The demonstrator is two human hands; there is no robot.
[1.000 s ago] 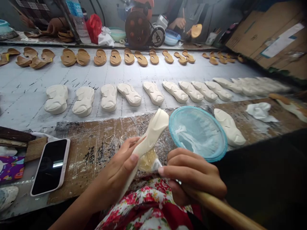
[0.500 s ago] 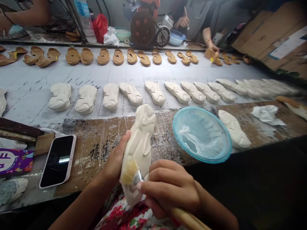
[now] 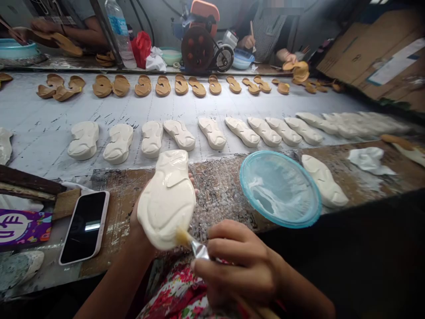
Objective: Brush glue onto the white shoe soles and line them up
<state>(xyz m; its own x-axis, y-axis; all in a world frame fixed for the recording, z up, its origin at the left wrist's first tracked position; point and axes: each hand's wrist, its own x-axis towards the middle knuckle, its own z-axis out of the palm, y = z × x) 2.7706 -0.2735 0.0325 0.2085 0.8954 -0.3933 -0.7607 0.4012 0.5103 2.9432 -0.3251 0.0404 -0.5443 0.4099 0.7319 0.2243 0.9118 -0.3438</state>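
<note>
Right hand [image 3: 239, 259]: fingers closed round the brush [image 3: 199, 250], close to the metal collar; bristles meet the lower right edge of the white sole [image 3: 168, 190]. Left hand [image 3: 137, 221] grips that sole from beneath and behind, fingertips just showing past its far right edge; rest of the grip hidden. Sole is up off the surface [image 3: 219, 188], tilted toward the camera.

Handling, my read: light, fairly stiff, maybe a little give. Glossy patches near the narrow waist look wet, so likely slippery there. Hold by underside and side edges, keep off the top face. Doesn't look fragile; any wet coat would smear easily.

Containers: blue dish [image 3: 295, 223] sits right of the hands, shallow, whitish wet-looking film smeared over its floor, thinner patch lower left. Another sole [image 3: 324, 180] lies just beside it, right side. Back ledge: green bowl [image 3: 172, 59], blue bowl [image 3: 244, 63], clear bottle [image 3: 117, 33]; can't make out contents. Far left, a light-blue tub [image 3: 18, 53], contents also unclear.
</note>
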